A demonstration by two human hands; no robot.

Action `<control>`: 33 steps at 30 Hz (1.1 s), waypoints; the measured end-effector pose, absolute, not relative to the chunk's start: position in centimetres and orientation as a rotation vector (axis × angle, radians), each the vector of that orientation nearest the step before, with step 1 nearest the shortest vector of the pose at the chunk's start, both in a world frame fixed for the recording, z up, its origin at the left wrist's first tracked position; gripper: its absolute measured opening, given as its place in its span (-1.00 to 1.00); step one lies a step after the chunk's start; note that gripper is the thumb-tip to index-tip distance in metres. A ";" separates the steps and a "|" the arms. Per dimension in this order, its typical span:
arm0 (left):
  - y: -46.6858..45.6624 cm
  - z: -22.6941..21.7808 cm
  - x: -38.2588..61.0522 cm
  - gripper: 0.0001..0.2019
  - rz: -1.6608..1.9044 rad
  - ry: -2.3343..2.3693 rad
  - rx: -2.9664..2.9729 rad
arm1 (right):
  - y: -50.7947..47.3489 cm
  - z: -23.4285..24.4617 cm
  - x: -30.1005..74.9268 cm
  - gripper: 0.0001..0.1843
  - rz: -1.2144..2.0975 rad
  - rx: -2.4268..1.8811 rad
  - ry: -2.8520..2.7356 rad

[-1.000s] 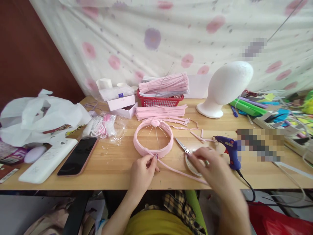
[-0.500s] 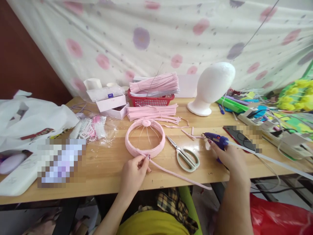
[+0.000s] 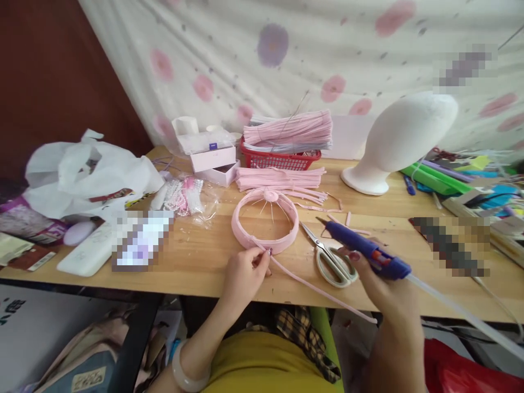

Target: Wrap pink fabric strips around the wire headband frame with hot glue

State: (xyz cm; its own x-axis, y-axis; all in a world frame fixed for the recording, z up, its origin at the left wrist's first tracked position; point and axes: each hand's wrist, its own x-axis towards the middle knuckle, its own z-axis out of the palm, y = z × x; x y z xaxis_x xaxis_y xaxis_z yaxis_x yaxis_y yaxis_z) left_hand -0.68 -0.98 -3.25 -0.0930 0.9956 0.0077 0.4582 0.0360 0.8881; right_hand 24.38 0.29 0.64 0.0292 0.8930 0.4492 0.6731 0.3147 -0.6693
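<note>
A pink wrapped ring (image 3: 265,228) with thin wire spokes lies on the wooden table (image 3: 196,262). My left hand (image 3: 244,275) pinches a long pink strip (image 3: 315,287) where it meets the ring's near edge; the strip trails right past the table edge. My right hand (image 3: 379,284) grips a blue glue gun (image 3: 366,249), lifted above the table with its nozzle pointing left toward the ring. A white glue stick juts out behind the gun. Scissors (image 3: 331,255) lie just under the gun.
A white foam head (image 3: 403,142) stands at the back right. A red basket (image 3: 280,159) holds pink strips, with more strips stacked in front. A pink box (image 3: 213,164), a bag of beads (image 3: 184,201), white plastic bags (image 3: 90,174) and coloured craft sheets (image 3: 450,177) crowd the sides.
My right hand went to the glue gun lying on the table, took it up and brought it left toward the ring. My left hand kept its pinch on the strip.
</note>
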 end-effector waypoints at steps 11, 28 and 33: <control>-0.9 -3.3 -0.6 -0.69 1.024 1.615 1.524 | 0.0 -0.6 19.4 -0.63 0.242 -1.252 -1.958; -0.9 -3.4 -0.8 -0.71 0.997 1.629 1.560 | -0.2 -0.2 20.0 -0.58 0.270 -1.351 -2.043; -1.0 -3.5 -0.7 -0.71 1.000 1.624 1.566 | -0.3 -0.4 20.1 -0.59 0.260 -1.335 -2.061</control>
